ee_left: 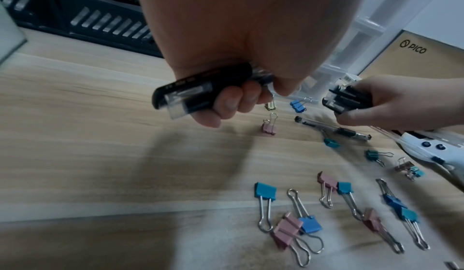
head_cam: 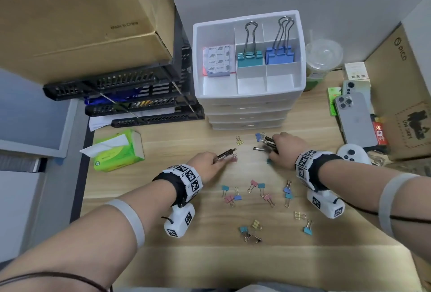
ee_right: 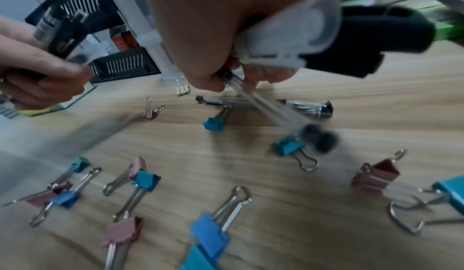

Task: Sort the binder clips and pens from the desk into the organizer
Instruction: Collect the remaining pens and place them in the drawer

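Observation:
My left hand (head_cam: 215, 162) grips a black pen (head_cam: 226, 152) just above the desk; the left wrist view shows the fingers curled round the pen (ee_left: 200, 87). To its right, my right hand (head_cam: 279, 149) grips a bundle of black pens (head_cam: 269, 142), blurred in the right wrist view. One more pen (head_cam: 258, 149) lies on the desk between the hands, also visible as a clear-barrelled pen (ee_right: 263, 103). Several small coloured binder clips (head_cam: 256, 186) lie scattered on the wood nearer me. The white organizer (head_cam: 249, 95) stands behind, with large teal clips (head_cam: 249, 58) and blue clips (head_cam: 278, 55) in its top compartments.
A green tissue pack (head_cam: 119, 151) lies left, and black stacked trays (head_cam: 130, 105) under a cardboard box stand behind it. Two phones (head_cam: 355, 119), a white controller (head_cam: 352, 153) and a plastic cup (head_cam: 323, 58) crowd the right side.

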A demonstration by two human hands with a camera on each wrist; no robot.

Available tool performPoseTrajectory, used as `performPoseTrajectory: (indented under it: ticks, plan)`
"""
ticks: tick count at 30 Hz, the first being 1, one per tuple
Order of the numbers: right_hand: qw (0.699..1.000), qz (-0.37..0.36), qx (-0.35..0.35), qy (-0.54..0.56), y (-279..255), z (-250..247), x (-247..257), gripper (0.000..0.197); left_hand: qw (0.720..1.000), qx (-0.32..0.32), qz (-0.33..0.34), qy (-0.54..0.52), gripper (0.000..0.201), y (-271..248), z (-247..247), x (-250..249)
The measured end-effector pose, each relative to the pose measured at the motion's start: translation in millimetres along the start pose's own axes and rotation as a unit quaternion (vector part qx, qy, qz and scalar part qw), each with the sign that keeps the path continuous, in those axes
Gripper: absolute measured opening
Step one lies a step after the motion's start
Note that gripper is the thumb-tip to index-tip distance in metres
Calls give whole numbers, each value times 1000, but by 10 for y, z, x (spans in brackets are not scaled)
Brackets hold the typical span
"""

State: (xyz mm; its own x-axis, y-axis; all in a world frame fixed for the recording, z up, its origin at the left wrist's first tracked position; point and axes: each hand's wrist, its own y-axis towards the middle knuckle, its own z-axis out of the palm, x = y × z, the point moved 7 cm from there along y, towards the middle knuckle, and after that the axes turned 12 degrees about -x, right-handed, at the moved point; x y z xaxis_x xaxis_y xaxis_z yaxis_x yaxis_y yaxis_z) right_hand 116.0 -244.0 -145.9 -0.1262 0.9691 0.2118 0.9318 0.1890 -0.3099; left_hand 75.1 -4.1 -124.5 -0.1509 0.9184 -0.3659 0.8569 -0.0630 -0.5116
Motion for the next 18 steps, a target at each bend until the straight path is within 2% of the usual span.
performPoseTrajectory:
  ticks: [3, 9, 13, 16, 18]
  plan:
    - [999, -8, 11, -35, 39, 61, 8, 31, 1000, 1, -3, -4, 52, 2, 11, 29]
    - [997, -18, 43, -58, 58, 87, 57, 23, 999, -2, -16, -38, 55, 35, 57, 86]
    - [999, -6, 51, -4, 49, 86, 91, 20, 999, -8, -35, -41, 39, 58, 51, 92]
    - [997, -6, 64, 33, 10, 67, 153, 11, 997, -7, -55, -60, 38, 65, 30, 66]
    - [997, 0, 60, 54, -30, 26, 184, 13, 996, -10, -59, -70, 39, 36, -2, 7]
